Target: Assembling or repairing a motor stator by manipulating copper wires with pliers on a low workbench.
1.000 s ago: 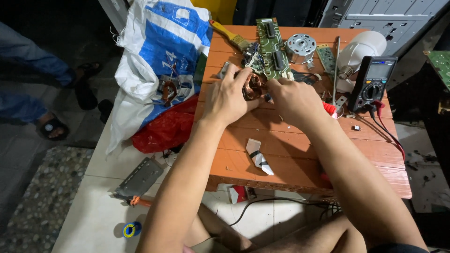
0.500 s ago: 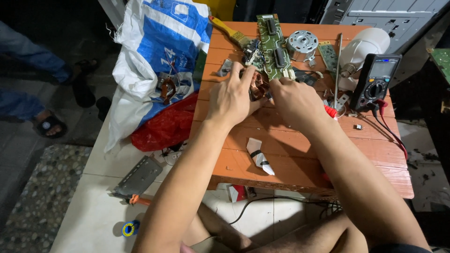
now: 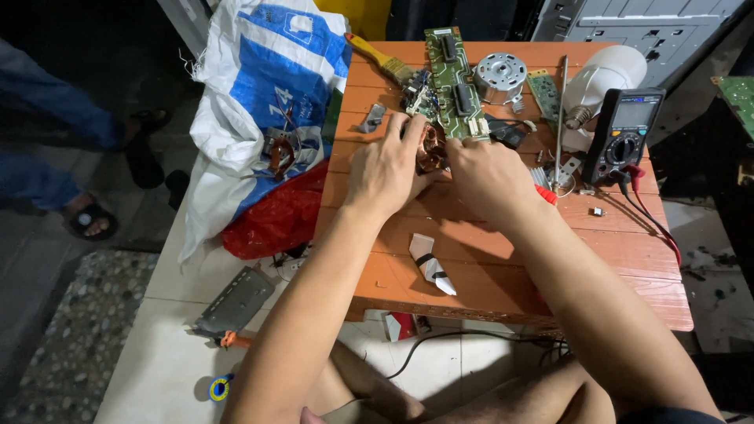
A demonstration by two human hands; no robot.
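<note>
Both hands meet over a small copper-wound coil part (image 3: 430, 151) on a low orange wooden table (image 3: 503, 267). My left hand (image 3: 385, 169) wraps it from the left, fingers curled over the top. From the right, my right hand (image 3: 487, 177) grips the same part. Most of the coil is hidden by my fingers. A long green circuit board (image 3: 454, 82) lies just beyond the hands.
A black multimeter (image 3: 624, 135) with red and black leads, a white bulb (image 3: 605, 74), a round metal motor (image 3: 500, 72), a yellow-handled brush (image 3: 381, 59) and a folded paper scrap (image 3: 430, 263) share the table. A white-blue sack (image 3: 263, 102) and red bag (image 3: 279, 220) lie left. Another person's sandalled feet (image 3: 90, 220) are far left.
Both hands stay clasped on the coil part with only small finger shifts. The view has drifted slightly.
</note>
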